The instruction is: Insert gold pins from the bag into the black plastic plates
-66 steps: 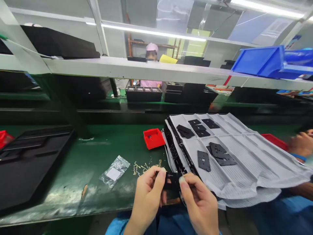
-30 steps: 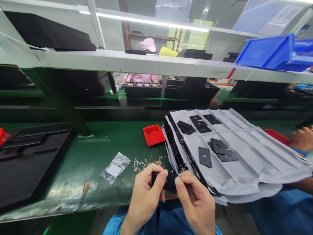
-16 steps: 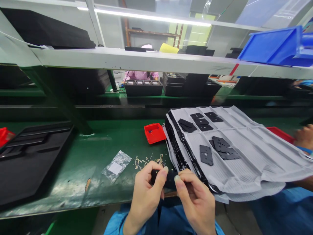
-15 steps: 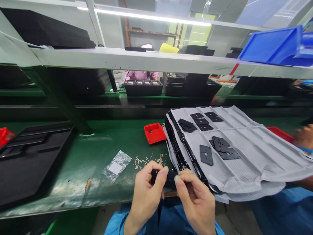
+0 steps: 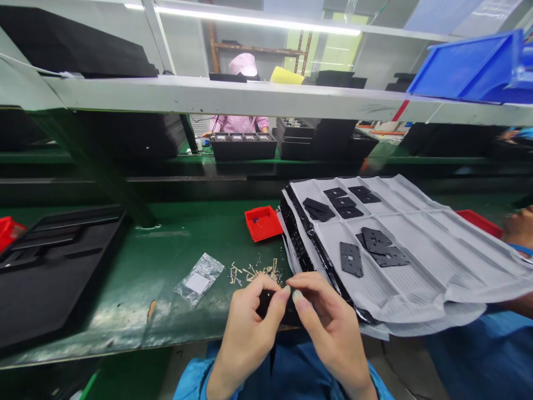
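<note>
Between my two hands, near the bench's front edge, is a small flat black plate (image 5: 291, 314), largely covered by my fingers. My left hand (image 5: 255, 328) is closed on its left side, thumb on top. With thumb and fingertips, my right hand (image 5: 328, 328) pinches at the plate's upper right part; whether a tiny piece sits in that pinch is hidden. Just beyond my fingers lies a scatter of small tan strips and bits (image 5: 254, 272). Similar black plates (image 5: 352, 259) with cut-outs rest on a white-covered stack (image 5: 420, 233) to the right.
A red tray (image 5: 263, 224) stands behind the scraps, a clear plastic bag (image 5: 200, 279) left of them. Black foam trays (image 5: 45, 278) lie far left. Overhead runs a shelf (image 5: 250, 97) with a blue bin (image 5: 466, 69). A co-worker's hand (image 5: 520, 228) shows at right, another person (image 5: 239, 123) opposite.
My right hand's fingertips have shifted left along the plate, closer to my left thumb. The left hand keeps its hold. The view has tilted slightly, and the person opposite sits higher in sight.
</note>
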`<action>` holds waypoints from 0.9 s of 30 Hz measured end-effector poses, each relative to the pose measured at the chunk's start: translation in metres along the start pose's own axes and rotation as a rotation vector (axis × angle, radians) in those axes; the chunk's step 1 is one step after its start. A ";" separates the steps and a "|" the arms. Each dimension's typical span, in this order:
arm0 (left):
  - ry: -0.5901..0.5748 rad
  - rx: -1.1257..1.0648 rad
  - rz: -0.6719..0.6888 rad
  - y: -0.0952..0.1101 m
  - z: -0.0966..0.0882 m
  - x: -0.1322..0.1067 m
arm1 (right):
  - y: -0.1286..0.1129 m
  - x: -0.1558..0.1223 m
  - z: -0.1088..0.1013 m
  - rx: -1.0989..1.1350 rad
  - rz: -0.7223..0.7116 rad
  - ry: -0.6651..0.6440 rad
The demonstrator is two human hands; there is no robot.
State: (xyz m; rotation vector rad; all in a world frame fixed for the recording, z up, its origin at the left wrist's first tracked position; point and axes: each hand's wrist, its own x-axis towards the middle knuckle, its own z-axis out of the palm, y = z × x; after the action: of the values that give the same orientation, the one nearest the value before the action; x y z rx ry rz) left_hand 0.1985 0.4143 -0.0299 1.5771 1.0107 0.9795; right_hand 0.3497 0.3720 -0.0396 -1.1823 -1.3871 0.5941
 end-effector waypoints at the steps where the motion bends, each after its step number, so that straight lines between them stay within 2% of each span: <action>1: 0.006 0.031 0.028 0.000 0.000 -0.001 | -0.002 0.002 0.001 0.013 -0.004 0.010; 5: 0.048 0.127 0.087 -0.001 0.001 -0.002 | -0.002 0.002 0.006 -0.045 -0.056 0.098; 11: 0.075 0.139 0.092 -0.003 0.002 -0.004 | 0.008 -0.009 0.011 -0.246 -0.194 0.191; 15: 0.109 0.158 0.095 -0.003 0.000 -0.004 | 0.010 -0.012 0.011 -0.268 -0.261 0.248; 18: 0.138 0.161 0.104 -0.004 -0.002 -0.004 | 0.009 -0.011 0.012 -0.234 -0.173 0.267; 20: 0.145 0.166 0.132 -0.004 -0.002 -0.004 | 0.008 -0.008 0.014 -0.191 -0.078 0.222; 23: 0.114 0.138 0.181 -0.004 -0.001 -0.007 | 0.008 -0.006 0.018 -0.119 -0.004 0.152; 27: 0.065 0.078 0.189 -0.004 0.001 -0.012 | 0.010 -0.005 0.021 -0.078 0.060 0.137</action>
State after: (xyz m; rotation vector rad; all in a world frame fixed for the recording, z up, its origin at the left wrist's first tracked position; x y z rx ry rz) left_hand 0.1952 0.4035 -0.0351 1.7399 0.9664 1.1381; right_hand 0.3323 0.3771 -0.0549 -1.3063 -1.2721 0.4948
